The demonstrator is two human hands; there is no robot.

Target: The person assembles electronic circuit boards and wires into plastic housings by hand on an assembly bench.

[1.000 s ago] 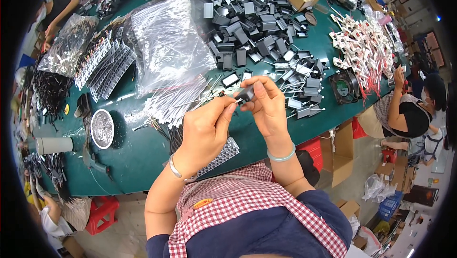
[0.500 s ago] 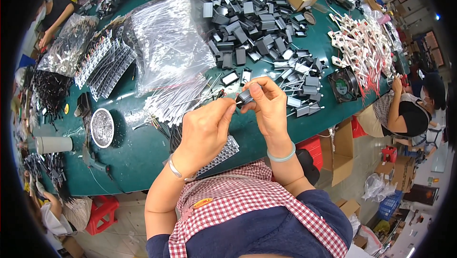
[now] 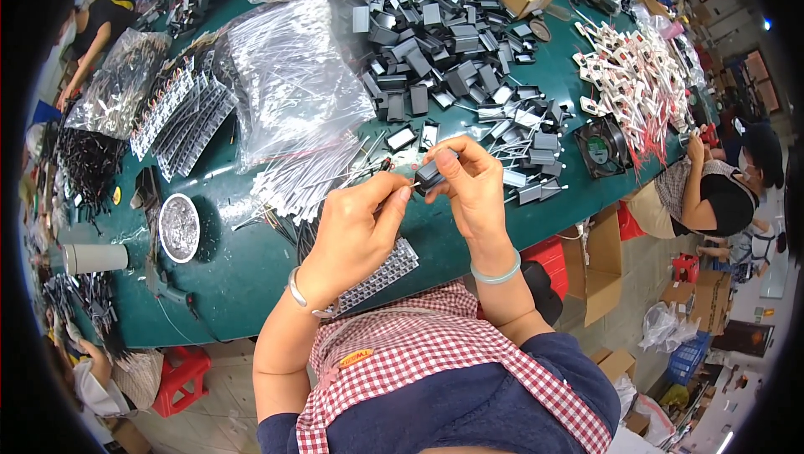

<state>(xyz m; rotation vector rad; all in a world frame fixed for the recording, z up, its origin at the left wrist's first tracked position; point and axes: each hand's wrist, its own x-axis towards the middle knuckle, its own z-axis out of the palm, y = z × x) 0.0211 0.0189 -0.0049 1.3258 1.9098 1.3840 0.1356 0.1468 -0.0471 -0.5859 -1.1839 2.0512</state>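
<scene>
Both my hands meet above the near edge of the green table (image 3: pixel 251 278). My right hand (image 3: pixel 469 190) grips a small dark grey plastic housing (image 3: pixel 429 171) between thumb and fingers. My left hand (image 3: pixel 356 232) pinches at the housing's left end; what it holds there is too small to tell. A bundle of thin metal-tipped wires (image 3: pixel 306 182) lies just beyond my left hand. A heap of grey housings (image 3: pixel 435 43) covers the table farther back.
A clear plastic bag (image 3: pixel 293 77) lies at centre left. A round metal dish (image 3: pixel 178 226), a paper cup (image 3: pixel 92 258), a small black fan (image 3: pixel 601 146) and white-and-red parts (image 3: pixel 636 77) sit around. Another person (image 3: pixel 720 186) works at right. Cardboard boxes (image 3: pixel 599 265) stand on the floor.
My hands stay together at the same spot; the fingers have shifted slightly on the housing. Nothing else has visibly moved.
</scene>
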